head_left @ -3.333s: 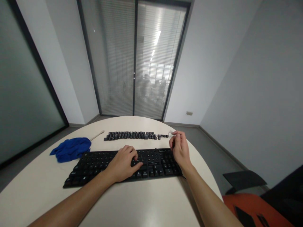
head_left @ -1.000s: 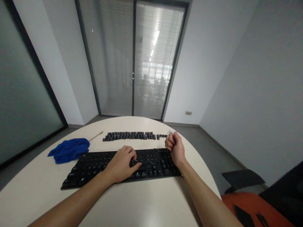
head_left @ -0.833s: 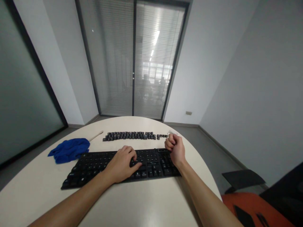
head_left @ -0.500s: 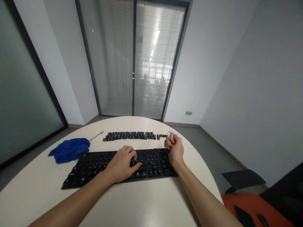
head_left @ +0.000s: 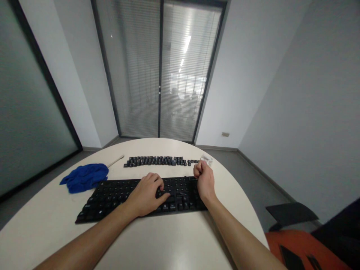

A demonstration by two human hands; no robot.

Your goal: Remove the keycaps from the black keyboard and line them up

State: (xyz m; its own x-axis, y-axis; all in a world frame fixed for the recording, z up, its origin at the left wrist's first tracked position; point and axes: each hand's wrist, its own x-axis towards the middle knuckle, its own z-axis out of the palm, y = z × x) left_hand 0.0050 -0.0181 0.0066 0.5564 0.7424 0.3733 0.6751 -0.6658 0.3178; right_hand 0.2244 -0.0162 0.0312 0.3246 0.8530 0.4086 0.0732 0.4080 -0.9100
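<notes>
A black keyboard (head_left: 112,195) lies across the table, with bare key positions in its upper and right parts. My left hand (head_left: 146,195) rests over its middle, thumb and fingers apart, nothing in it. Over the keyboard's right end is my right hand (head_left: 205,182), its fingers curled closed; whatever they may hold is hidden. Beyond the keyboard, loose black keycaps (head_left: 153,161) lie in rows. A small clear plastic bag (head_left: 207,159) lies just behind my right hand.
On the round cream table (head_left: 135,247), a crumpled blue cloth (head_left: 86,177) lies left of the keyboard, touching its corner. A thin brush or swab (head_left: 116,161) lies beside the cloth. An orange and black chair (head_left: 295,243) stands at the right.
My right hand has shifted slightly left and down over the keyboard, showing more of the clear bag. My left hand keeps its place. The view has moved slightly.
</notes>
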